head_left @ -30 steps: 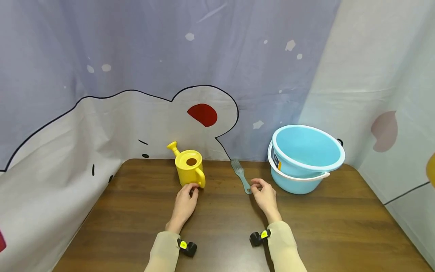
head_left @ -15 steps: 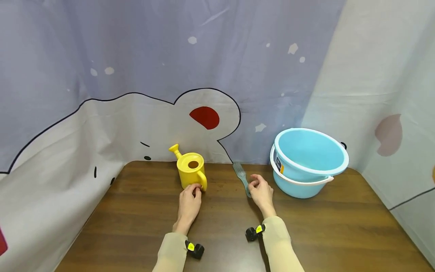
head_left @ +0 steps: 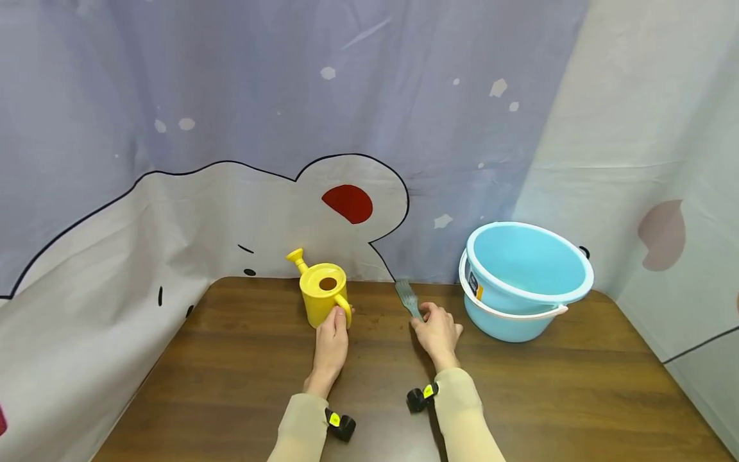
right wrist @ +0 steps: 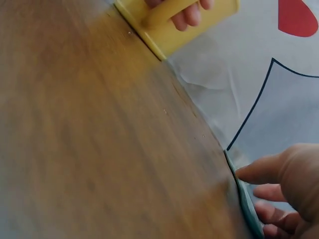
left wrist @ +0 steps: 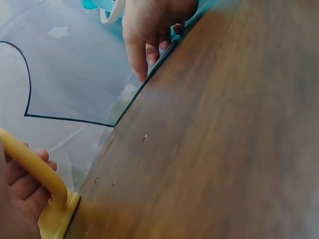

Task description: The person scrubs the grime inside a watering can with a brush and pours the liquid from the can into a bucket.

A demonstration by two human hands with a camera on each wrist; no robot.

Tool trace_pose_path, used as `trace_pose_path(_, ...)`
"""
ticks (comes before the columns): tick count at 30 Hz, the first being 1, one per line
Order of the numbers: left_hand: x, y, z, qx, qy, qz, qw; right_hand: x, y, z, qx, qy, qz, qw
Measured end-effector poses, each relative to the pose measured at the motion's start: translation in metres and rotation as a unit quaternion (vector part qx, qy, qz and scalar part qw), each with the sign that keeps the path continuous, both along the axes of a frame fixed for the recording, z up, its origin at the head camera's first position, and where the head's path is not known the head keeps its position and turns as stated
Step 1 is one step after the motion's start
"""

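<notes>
The handle (left wrist: pixel 37 167) of the yellow watering can (head_left: pixel 316 309) is now grasped by the left hand (head_left: pixel 333 343), whose fingers are passed through the loop; half a second ago they were only held beside its base. The grey-blue fork (head_left: pixel 407 296), lying ahead of the right hand (head_left: pixel 437 333), is now reached from above — its handle is touched by the thumb, with the other fingers close by, but whether it is truly pinched cannot be told. Both things thus seem engaged at once, with neither plainly lifted off the table (head_left: pixel 231 385).

The can is upright just beyond the left hand; its contents cannot be made out through the top opening. The light blue bucket (head_left: pixel 505 330) is placed to the right of the right hand — nothing is seen in its visible interior.
</notes>
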State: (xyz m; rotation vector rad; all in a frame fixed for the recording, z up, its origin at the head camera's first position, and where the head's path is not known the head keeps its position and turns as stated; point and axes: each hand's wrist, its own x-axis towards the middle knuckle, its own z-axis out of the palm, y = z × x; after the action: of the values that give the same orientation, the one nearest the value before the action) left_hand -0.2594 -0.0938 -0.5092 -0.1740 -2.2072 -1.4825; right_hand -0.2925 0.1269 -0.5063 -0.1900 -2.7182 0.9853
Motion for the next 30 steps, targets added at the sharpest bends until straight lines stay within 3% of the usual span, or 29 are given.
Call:
trace_pose_path(13,-0.007,0.007,0.001,0.06,-0.039,-0.034,0.9969,0.004,-0.009,0.011,0.041,-0.059,0.001,0.9975)
trace_pose_path(22,-0.007,0.004,0.002,0.061,-0.065,-0.063,0.9941,0.008,-0.009,0.02,0.047,-0.103,0.008,0.9936)
trace_pose_path(30,-0.007,0.003,0.003,0.061,-0.076,-0.057,0.9936,0.014,-0.001,0.024,0.027,-0.086,0.048,0.9948)
